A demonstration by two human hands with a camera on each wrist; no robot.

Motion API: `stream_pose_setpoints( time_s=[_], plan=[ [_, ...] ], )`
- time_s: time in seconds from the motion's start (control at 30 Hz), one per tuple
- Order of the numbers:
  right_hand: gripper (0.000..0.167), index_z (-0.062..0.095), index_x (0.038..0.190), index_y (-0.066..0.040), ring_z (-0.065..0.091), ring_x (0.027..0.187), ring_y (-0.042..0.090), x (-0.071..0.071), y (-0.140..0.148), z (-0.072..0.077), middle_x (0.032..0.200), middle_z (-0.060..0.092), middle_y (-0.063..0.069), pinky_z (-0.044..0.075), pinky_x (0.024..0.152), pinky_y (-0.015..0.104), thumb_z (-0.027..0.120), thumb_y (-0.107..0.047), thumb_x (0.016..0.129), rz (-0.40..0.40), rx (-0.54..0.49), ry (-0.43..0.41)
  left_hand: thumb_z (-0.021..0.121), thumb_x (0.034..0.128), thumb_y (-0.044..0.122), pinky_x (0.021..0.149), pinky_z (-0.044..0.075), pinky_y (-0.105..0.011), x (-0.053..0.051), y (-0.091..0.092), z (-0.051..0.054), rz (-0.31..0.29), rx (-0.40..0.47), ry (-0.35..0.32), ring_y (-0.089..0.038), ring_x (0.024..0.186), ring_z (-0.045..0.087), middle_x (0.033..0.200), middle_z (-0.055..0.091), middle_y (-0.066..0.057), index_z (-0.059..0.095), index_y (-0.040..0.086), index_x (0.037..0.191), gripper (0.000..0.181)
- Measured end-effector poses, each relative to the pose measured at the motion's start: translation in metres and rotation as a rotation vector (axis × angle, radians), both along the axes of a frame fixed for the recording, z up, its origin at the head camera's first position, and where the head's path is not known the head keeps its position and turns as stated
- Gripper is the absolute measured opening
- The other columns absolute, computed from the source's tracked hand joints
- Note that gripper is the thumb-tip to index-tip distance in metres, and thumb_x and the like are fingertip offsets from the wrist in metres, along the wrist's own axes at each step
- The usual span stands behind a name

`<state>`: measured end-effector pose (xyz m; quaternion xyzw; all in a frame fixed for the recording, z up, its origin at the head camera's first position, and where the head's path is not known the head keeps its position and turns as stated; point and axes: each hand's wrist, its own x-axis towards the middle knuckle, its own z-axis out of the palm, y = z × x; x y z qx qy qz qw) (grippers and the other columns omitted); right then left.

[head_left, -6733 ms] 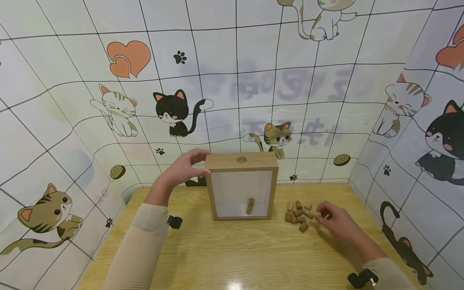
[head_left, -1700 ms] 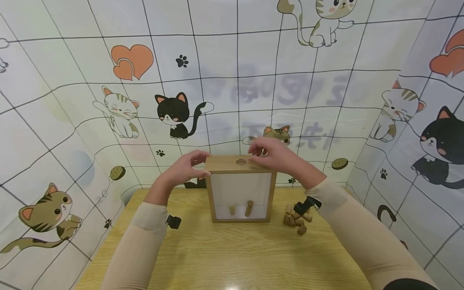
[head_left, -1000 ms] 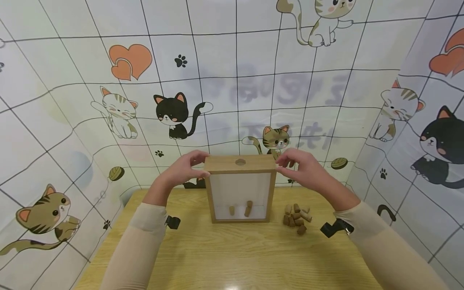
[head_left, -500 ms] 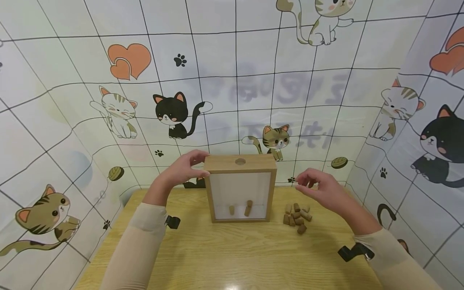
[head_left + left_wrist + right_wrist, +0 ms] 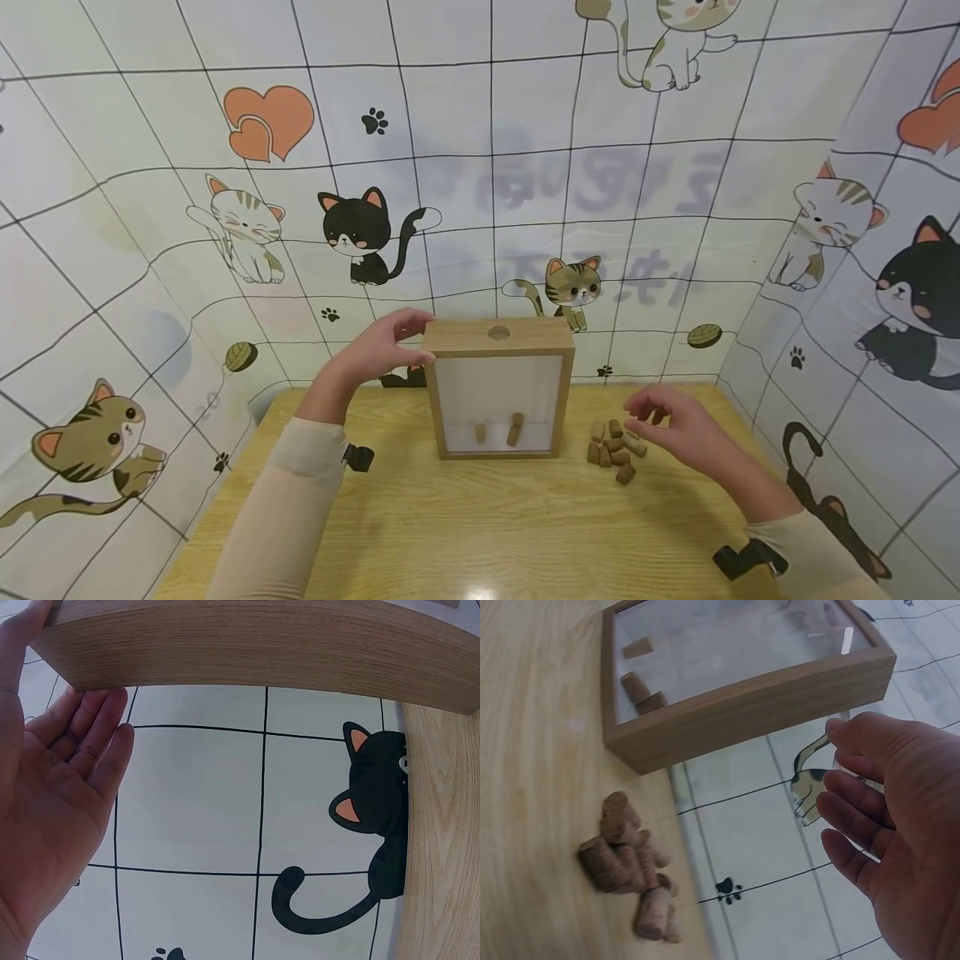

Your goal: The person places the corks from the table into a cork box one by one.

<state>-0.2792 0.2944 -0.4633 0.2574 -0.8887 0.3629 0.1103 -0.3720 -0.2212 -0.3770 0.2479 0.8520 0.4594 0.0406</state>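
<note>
with only three corks lying inside, the left hand is clamping the box while the right hand is hovering empty, thumb and fingers apart, near the larger pile remaining outside.

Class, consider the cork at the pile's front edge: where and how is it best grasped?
Probably pinched across its curved side by the right hand, coming from above and the near right: this cork is a short cylinder with no cork in front, while other corks crowd behind it.

Box upright: wood frame, clear front, round top hole; three corks inside. Loose corks clustered just beside, brown.
</note>
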Motion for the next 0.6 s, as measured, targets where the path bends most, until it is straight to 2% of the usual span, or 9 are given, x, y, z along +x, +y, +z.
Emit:
stream_pose_setpoints(
  time_s=[0.2, 0.37, 0.6],
  plan=[
    [0.018, 0.075, 0.113, -0.019, 0.065, 0.090, 0.009, 0.005, 0.006, -0.025, 0.101, 0.071, -0.004, 0.058, 0.074, 0.031, 0.083, -0.009, 0.100, -0.014, -0.025, -0.041, 0.093, 0.0935, 0.026, 0.129, 0.032, -0.063, 0.000, -0.001, 0.000, -0.006, 0.008, -0.001, -0.036, 0.159, 0.042, 0.155, 0.060, -0.012, 0.057, 0.011, 0.156, 0.073],
    [0.016, 0.075, 0.113, -0.020, 0.064, 0.092, 0.009, 0.007, 0.008, -0.040, 0.104, 0.071, 0.000, 0.056, 0.076, 0.031, 0.082, -0.011, 0.102, -0.024, -0.034, -0.080, 0.093, 0.0933, 0.025, 0.129, 0.033, -0.063, -0.001, -0.001, -0.001, -0.008, 0.013, -0.004, -0.036, 0.159, 0.042, 0.153, 0.061, -0.012, 0.056, 0.011, 0.156, 0.074],
    [0.022, 0.074, 0.116, -0.015, 0.064, 0.091, 0.014, 0.007, 0.010, -0.061, 0.105, 0.071, 0.005, 0.055, 0.073, 0.030, 0.082, -0.003, 0.100, 0.018, -0.044, -0.094, 0.093, 0.0932, 0.024, 0.128, 0.034, -0.064, -0.002, -0.002, -0.002, -0.013, 0.020, -0.009, -0.036, 0.159, 0.042, 0.150, 0.062, -0.012, 0.057, 0.011, 0.155, 0.073]
  ],
)
